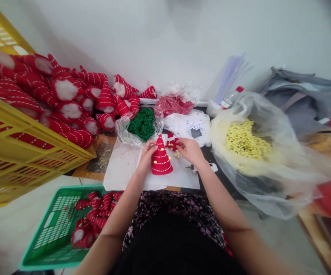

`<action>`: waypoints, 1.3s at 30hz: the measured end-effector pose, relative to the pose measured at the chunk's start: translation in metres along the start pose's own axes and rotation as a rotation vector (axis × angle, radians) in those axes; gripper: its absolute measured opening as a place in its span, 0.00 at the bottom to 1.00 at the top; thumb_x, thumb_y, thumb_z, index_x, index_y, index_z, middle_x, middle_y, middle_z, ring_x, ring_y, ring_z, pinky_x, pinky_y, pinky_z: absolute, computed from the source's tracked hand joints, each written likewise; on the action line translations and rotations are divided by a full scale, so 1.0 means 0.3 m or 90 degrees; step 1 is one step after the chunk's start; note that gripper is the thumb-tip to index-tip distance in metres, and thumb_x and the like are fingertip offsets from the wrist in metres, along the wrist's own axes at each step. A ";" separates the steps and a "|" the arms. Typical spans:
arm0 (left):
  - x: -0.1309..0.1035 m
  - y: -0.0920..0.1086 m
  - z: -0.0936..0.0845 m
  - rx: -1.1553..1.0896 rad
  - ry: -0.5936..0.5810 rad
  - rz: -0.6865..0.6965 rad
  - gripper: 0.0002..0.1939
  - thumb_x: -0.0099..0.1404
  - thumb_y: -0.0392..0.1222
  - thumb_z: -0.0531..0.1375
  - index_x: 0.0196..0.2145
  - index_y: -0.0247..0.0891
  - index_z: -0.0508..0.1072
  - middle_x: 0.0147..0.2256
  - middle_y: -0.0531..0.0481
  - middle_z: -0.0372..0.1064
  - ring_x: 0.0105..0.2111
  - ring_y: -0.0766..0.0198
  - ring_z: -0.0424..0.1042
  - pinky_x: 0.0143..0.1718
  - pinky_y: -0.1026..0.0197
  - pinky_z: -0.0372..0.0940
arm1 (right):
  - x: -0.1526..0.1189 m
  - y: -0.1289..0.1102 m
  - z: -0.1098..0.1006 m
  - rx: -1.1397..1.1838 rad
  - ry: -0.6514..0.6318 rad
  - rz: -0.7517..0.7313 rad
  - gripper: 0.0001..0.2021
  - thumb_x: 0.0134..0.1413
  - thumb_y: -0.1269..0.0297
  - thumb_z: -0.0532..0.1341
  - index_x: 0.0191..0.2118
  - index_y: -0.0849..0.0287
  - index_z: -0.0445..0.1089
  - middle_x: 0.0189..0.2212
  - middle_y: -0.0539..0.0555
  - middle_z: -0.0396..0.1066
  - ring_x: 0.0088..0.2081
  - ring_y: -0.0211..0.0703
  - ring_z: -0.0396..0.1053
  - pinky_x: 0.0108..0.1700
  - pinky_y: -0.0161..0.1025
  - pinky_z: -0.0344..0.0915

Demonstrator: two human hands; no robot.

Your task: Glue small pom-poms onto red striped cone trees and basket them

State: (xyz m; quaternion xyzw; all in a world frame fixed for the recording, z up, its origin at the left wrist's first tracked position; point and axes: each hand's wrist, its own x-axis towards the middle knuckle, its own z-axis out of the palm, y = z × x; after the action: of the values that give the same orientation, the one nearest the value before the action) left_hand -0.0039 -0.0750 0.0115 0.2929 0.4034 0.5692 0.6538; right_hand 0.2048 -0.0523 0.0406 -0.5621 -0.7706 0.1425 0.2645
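My left hand (147, 157) is closed on the left edge of a red felt cone (162, 165) with white dashed stripes, its tip pointing away from me. A few small yellow pompoms (155, 162) sit on the cone. To its right, the bent fingers of my right hand (191, 151) come together at a small pile of red pompoms (171, 144); whatever they pinch is hidden. Loose yellow pompoms (177, 154) lie just below that pile. Partly behind my right wrist is what looks like a glue gun (194, 168), on white paper (122, 164).
Stuffed red cones (68, 89) heap up from a yellow crate (36, 149) at left. A green basket (50, 229) stands below. Bags of green pompoms (142, 125), red pieces (174, 104) and yellow pompoms (245, 139) surround the work area. A red-capped bottle (231, 98) stands behind.
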 end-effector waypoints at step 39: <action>0.002 -0.026 0.016 0.034 0.004 0.041 0.18 0.55 0.45 0.69 0.39 0.43 0.66 0.30 0.57 0.71 0.26 0.65 0.69 0.29 0.64 0.62 | -0.192 -0.175 -0.051 0.219 0.168 -0.147 0.04 0.63 0.70 0.63 0.40 0.56 0.76 0.31 0.51 0.77 0.28 0.40 0.72 0.33 0.37 0.72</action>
State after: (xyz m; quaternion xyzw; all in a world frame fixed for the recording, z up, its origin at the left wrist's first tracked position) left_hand 0.0042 -0.0753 0.0073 0.3215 0.4110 0.5801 0.6255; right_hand 0.1851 -0.1247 0.0661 -0.4306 -0.7532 0.1657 0.4689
